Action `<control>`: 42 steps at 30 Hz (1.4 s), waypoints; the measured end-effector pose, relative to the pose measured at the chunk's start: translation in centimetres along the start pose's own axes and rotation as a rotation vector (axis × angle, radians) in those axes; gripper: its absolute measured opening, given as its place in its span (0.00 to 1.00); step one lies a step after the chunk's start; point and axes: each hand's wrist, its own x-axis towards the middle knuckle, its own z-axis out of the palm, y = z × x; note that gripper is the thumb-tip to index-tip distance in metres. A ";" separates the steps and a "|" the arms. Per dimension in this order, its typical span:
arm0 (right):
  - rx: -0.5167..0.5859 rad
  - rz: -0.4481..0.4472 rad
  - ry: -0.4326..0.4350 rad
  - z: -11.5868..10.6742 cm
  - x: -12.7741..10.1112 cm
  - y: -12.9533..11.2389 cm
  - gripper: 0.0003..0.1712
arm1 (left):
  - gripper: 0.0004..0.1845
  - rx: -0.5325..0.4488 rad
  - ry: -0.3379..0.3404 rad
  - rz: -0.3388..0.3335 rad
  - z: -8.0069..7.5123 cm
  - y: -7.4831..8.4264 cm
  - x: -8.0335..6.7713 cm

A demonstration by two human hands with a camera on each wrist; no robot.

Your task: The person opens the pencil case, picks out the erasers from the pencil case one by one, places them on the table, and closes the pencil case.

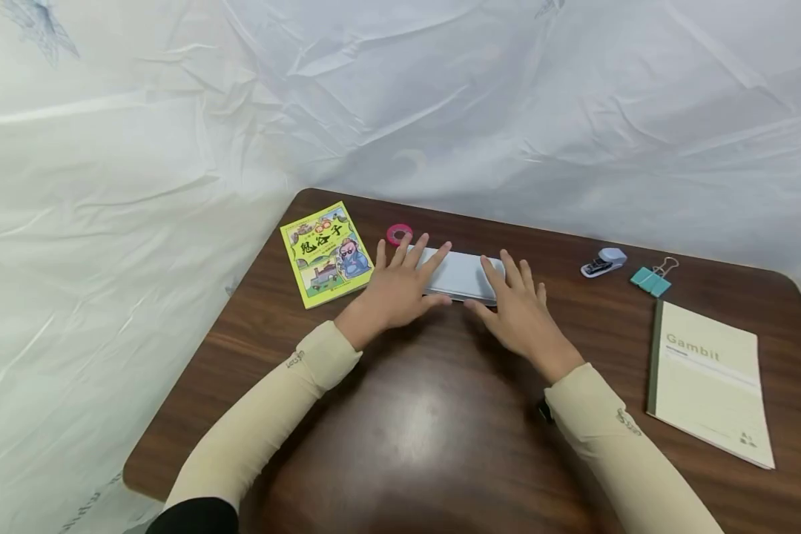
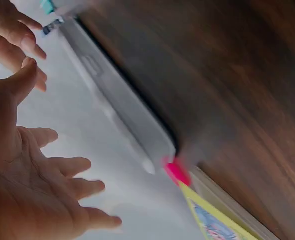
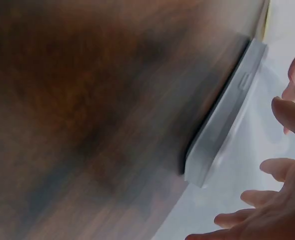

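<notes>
A flat, light grey case (image 1: 460, 274) lies crosswise in the middle of the brown table (image 1: 407, 415). My left hand (image 1: 403, 271) is over its left end with straight, spread fingers, thumb by the near edge. Over the right end my right hand (image 1: 510, 285) is spread the same way. Neither hand grips anything. The left wrist view shows the case (image 2: 112, 105) beyond my spread fingers (image 2: 82, 187). The right wrist view shows the case's edge (image 3: 222, 130) beside my fingers (image 3: 287, 112). Both wrist views are blurred, so I cannot tell whether the hands touch the case.
A yellow-green comic book (image 1: 325, 254) lies left of the case, with a pink tape ring (image 1: 399, 233) behind my left hand. At the right are a small stapler (image 1: 604, 262), a teal binder clip (image 1: 650, 279) and a pale Gambit notebook (image 1: 707, 382). White sheeting surrounds the table.
</notes>
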 end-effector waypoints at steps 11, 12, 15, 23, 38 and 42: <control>0.000 -0.016 -0.079 0.6 2.9 0.4 0.52 | 0.58 -0.116 -0.068 -0.012 1.8 -2.7 2.8; -0.001 -0.017 -0.083 0.7 3.2 0.4 0.52 | 0.58 -0.121 -0.079 -0.015 1.5 -2.6 2.7; -0.008 -0.022 -0.096 0.9 3.6 0.5 0.53 | 0.56 -0.156 -0.094 -0.019 1.1 -2.5 2.5; -0.042 -0.047 -0.108 1.4 4.3 0.8 0.51 | 0.53 -0.112 -0.087 0.027 0.2 -2.1 2.3; -0.074 -0.166 -0.108 0.5 5.5 1.6 0.47 | 0.51 -0.086 -0.052 0.062 -1.5 -1.4 1.8; -0.076 -0.185 -0.121 0.2 5.8 1.8 0.46 | 0.50 -0.112 -0.071 0.049 -2.4 -0.9 1.3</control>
